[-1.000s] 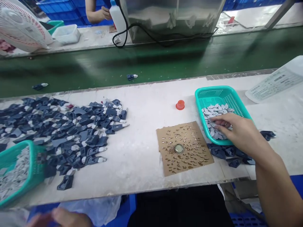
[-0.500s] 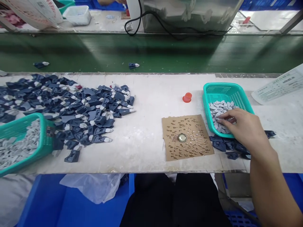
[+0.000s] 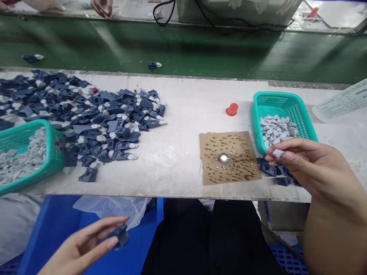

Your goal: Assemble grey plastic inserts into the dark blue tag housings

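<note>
My right hand pinches a small light grey plastic piece between thumb and fingers, just in front of the right green basket. Loose grey pieces of the same sort lie inside that basket. Low at the left, over the blue bin, my left hand grips a dark blue plastic part, slightly blurred. Between the hands, a brown cardboard square dotted with wet, shiny drops lies on the table. A metal bottle cap sits at its middle.
A heap of dark blue parts with pale tips covers the table's left side, beside another green basket of grey pieces. A red cap stands behind the cardboard. Across the green strip is another person's hand.
My right hand has come out of the right basket with a grey piece. My left hand has entered at lower left, holding a dark blue part. The view has tipped slightly downward.
</note>
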{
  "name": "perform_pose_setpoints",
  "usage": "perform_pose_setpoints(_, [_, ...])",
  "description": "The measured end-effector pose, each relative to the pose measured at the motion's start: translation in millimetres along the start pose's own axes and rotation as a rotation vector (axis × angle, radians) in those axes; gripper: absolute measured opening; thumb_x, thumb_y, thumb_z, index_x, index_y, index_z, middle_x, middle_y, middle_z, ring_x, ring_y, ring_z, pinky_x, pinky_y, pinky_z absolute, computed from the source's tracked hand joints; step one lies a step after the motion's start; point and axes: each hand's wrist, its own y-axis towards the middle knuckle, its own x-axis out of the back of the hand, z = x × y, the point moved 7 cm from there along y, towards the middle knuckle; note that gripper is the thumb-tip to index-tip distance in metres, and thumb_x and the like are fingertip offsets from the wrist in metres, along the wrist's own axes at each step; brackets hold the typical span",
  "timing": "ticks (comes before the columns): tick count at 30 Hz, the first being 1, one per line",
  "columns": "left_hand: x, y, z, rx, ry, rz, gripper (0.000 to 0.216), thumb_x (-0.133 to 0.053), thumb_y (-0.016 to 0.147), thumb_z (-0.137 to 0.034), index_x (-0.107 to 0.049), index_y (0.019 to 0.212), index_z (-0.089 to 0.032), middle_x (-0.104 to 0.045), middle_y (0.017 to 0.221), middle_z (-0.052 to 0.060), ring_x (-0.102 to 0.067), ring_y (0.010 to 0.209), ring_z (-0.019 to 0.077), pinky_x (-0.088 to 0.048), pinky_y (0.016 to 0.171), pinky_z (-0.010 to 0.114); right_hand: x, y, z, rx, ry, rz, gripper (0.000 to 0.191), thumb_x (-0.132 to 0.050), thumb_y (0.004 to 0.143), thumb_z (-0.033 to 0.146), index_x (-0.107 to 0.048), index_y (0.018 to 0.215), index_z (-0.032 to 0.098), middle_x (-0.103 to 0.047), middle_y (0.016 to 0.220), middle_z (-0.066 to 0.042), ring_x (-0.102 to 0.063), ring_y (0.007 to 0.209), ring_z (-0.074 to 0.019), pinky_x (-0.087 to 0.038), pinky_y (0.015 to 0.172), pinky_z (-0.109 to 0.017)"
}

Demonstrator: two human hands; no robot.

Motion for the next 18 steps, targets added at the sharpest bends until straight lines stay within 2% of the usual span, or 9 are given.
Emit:
perform_pose_setpoints(1, [-10.2, -5.1, -23.8, -0.047, -0.123, 0.007, 0.038, -0.085, 0.043, -0.073, -0.08, 0.075, -0.054, -0.077, 0.082, -0.019, -0.071, 0.082, 0.031, -0.057, 0.075, 0.044, -5.3, -1.8, 0.1, -0.023, 0.046, 0.012, 0.017, -0.089, 0.08, 0.036, -0.08, 0.092, 0.028, -0.077, 0.088, -0.004, -0.072, 0.074, -0.0152, -0.064, 0.068, -0.023])
perform_pose_setpoints(2, [-29.2, -9.6, -46.9, -0.082, -0.27, 0.088, 0.038, -0.086, 0.047, -0.074, -0.081, 0.075, -0.048, -0.076, 0.08, -0.015, -0.068, 0.07, 0.025, -0.055, 0.062, 0.039, -10.4, -3.0, 0.0, -0.044, 0.085, 0.027, 0.016, -0.089, 0.079, 0.038, -0.081, 0.089, 0.028, -0.077, 0.086, -0.004, -0.071, 0.071, -0.0141, -0.063, 0.065, -0.021])
perform_pose_setpoints(4, [-81.7, -17.1, -90.7, -0.155, -0.565, 0.374, 0.039, -0.094, 0.052, -0.063, -0.081, 0.078, -0.038, -0.072, 0.075, -0.006, -0.063, 0.059, 0.0156, -0.052, 0.051, 0.026, -20.5, -4.4, -1.3, -0.088, 0.133, 0.075, 0.016, -0.089, 0.078, 0.041, -0.082, 0.087, 0.029, -0.076, 0.083, -0.004, -0.07, 0.067, -0.0131, -0.061, 0.062, -0.019])
perform_pose_setpoints(7, [-160.0, -23.3, -133.8, -0.148, -0.965, 0.836, 0.026, -0.096, 0.068, -0.031, -0.08, 0.087, -0.026, -0.072, 0.082, -0.001, -0.072, 0.073, 0.0119, -0.058, 0.057, 0.015, -29.9, -4.8, -3.9, -0.123, 0.131, 0.11, 0.016, -0.09, 0.078, 0.041, -0.083, 0.088, 0.031, -0.077, 0.088, -0.005, -0.069, 0.066, -0.0124, -0.061, 0.061, -0.02])
perform_pose_setpoints(9, [-196.7, -22.2, -146.4, -0.062, -1.173, 1.008, 0.022, -0.091, 0.075, -0.02, -0.078, 0.092, -0.02, -0.073, 0.088, 0.0, -0.075, 0.082, 0.0109, -0.06, 0.062, 0.011, -33.9, -4.8, -3.8, -0.115, 0.133, 0.107, 0.017, -0.091, 0.077, 0.042, -0.082, 0.087, 0.031, -0.076, 0.091, -0.004, -0.067, 0.065, -0.0118, -0.061, 0.06, -0.021])
perform_pose_setpoints(11, [-220.6, -20.1, -151.4, 0.033, -1.309, 1.058, 0.024, -0.091, 0.077, -0.019, -0.075, 0.094, -0.015, -0.075, 0.091, 0.002, -0.076, 0.082, 0.0099, -0.06, 0.067, 0.008, -38.7, -5.2, -3.7, -0.11, 0.138, 0.12, 0.018, -0.091, 0.076, 0.042, -0.082, 0.088, 0.032, -0.075, 0.089, -0.003, -0.066, 0.064, -0.0113, -0.059, 0.057, -0.02])
perform_pose_setpoints(13, [-234.0, -20.6, -153.7, 0.104, -1.378, 1.06, 0.029, -0.093, 0.074, -0.018, -0.073, 0.094, -0.012, -0.076, 0.093, 0.004, -0.076, 0.081, 0.0094, -0.059, 0.071, 0.007, -42.9, -5.5, -5.1, -0.112, 0.132, 0.145, 0.017, -0.09, 0.077, 0.042, -0.081, 0.087, 0.032, -0.073, 0.085, -0.002, -0.065, 0.062, -0.0107, -0.058, 0.055, -0.018])
perform_pose_setpoints(16, [-240.6, -24.3, -156.7, 0.142, -1.424, 1.085, 0.033, -0.095, 0.071, -0.017, -0.071, 0.093, -0.011, -0.076, 0.092, 0.005, -0.077, 0.082, 0.0114, -0.06, 0.075, 0.008, -42.8, -5.0, -9.7, -0.091, 0.092, 0.156, 0.018, -0.089, 0.078, 0.044, -0.08, 0.084, 0.03, -0.073, 0.088, -0.002, -0.064, 0.062, -0.01, -0.059, 0.056, -0.019])
perform_pose_setpoints(18, [-240.6, -24.7, -157.0, 0.141, -1.435, 1.103, 0.036, -0.094, 0.071, -0.015, -0.073, 0.1, -0.013, -0.077, 0.091, 0.004, -0.078, 0.084, 0.0122, -0.06, 0.077, 0.01, -40.2, -4.9, -14.5, -0.068, 0.053, 0.147, 0.019, -0.088, 0.079, 0.045, -0.081, 0.089, 0.031, -0.074, 0.093, -0.003, -0.066, 0.066, -0.0108, -0.061, 0.059, -0.02])
